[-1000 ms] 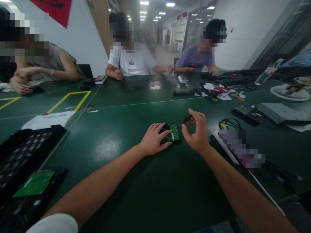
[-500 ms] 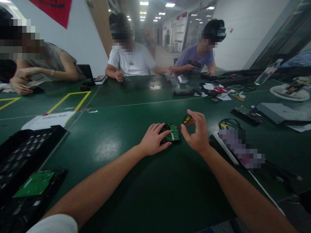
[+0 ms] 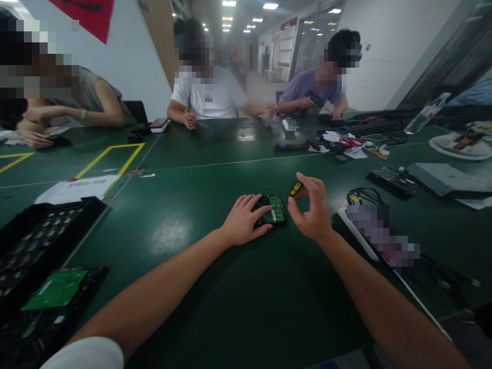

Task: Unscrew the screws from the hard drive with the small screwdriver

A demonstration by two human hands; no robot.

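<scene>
Under my left hand (image 3: 246, 220) lies a hard drive (image 3: 275, 209) with its green circuit board facing up. The fingers reach over its far side and the thumb presses at the near side, covering its left part. My right hand (image 3: 313, 207) is just right of the drive, raised off the table. Thumb and fingers are closed on a short black-and-yellow screwdriver (image 3: 295, 189); its tip cannot be made out. A small gap shows between this hand and the drive.
At left are a black tray (image 3: 46, 236) and another green circuit board (image 3: 57, 289). On the right lie a white power strip (image 3: 357, 233), cables, another drive (image 3: 392, 180) and a grey metal case (image 3: 448, 179). Several people sit across the green table (image 3: 200, 169).
My hands, the drive and the screwdriver keep nearly the same places. Across the table, the person in purple has shifted slightly right and raised the dark hand-held tool a little.
</scene>
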